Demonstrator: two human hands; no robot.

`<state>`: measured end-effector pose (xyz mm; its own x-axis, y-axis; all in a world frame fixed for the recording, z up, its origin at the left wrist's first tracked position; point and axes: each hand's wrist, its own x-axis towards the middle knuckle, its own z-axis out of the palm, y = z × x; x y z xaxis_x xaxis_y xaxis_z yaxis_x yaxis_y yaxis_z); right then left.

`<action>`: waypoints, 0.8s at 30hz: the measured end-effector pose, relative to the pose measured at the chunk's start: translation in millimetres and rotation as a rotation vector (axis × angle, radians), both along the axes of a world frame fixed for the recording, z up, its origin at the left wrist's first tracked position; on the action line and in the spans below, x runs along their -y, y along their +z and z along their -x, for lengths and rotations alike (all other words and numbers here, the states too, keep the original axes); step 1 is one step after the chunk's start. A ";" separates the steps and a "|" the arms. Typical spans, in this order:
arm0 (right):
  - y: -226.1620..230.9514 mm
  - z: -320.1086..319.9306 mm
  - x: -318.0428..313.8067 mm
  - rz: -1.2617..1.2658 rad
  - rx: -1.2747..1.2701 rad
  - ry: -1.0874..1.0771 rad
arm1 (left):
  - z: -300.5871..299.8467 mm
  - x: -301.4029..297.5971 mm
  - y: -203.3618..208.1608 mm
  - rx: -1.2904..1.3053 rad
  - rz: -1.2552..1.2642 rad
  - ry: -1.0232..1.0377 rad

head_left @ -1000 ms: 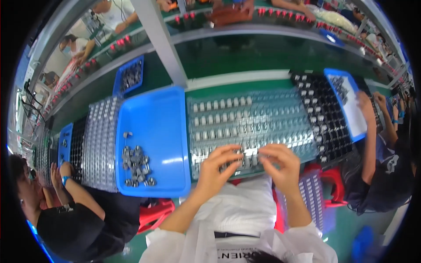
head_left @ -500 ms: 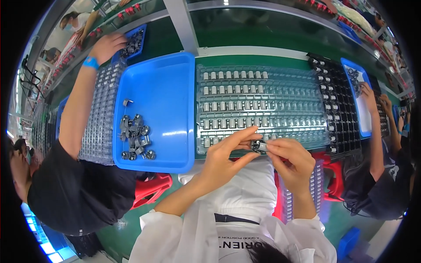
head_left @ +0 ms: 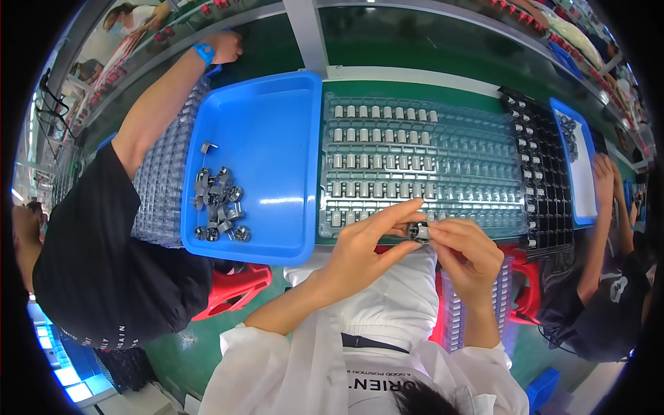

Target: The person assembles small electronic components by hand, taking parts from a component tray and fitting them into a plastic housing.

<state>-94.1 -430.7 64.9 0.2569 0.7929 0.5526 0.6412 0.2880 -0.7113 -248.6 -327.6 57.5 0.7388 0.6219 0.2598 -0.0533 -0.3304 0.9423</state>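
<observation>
Between both hands, just over the front edge of the tray, is a small round black part with a silvery metal band [head_left: 418, 232]. My left hand [head_left: 366, 245] pinches it from the left, thumb below and fingers above. From the right, the fingertips of my right hand [head_left: 467, 252] press on its silvery side. Behind the hands lies a clear plastic tray [head_left: 477, 159] with rows of similar silvery parts [head_left: 373, 162] filling its left part. A blue bin [head_left: 266, 149] to the left holds a small pile of loose black-and-silver parts [head_left: 220, 200].
A co-worker's arm [head_left: 162, 97] reaches over stacked clear trays [head_left: 166, 166] on the left. On the right stand a black tray [head_left: 546, 173], a blue-rimmed bin [head_left: 581, 166] and another person's hands [head_left: 605, 180]. A metal post [head_left: 308, 34] rises behind the bench; red stools [head_left: 238, 287] stand below.
The whole view has shifted slightly. My hands keep the same pinch on the part. The left co-worker's hand has moved away from a small bin, up and to the right.
</observation>
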 end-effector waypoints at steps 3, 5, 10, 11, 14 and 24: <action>2.4 1.3 0.2 -0.005 0.022 -0.002 | 1.8 -0.3 2.9 -0.013 -0.012 -0.015; 1.9 0.8 -0.6 -0.010 0.039 -0.004 | 1.8 -1.7 1.7 -0.012 -0.021 -0.019; 2.1 -1.5 -5.6 0.058 0.115 0.085 | 7.6 -3.9 0.2 -0.039 -0.015 0.007; 4.3 2.0 -6.5 0.049 0.102 0.111 | 8.7 -2.7 -2.0 -0.044 0.023 0.019; 3.4 14.9 -0.6 0.126 0.071 0.028 | 15.2 -2.7 -4.9 -0.040 0.131 0.037; -22.3 -4.6 26.7 0.154 -0.257 -0.198 | 142.8 -65.5 -4.5 -0.752 -0.694 0.632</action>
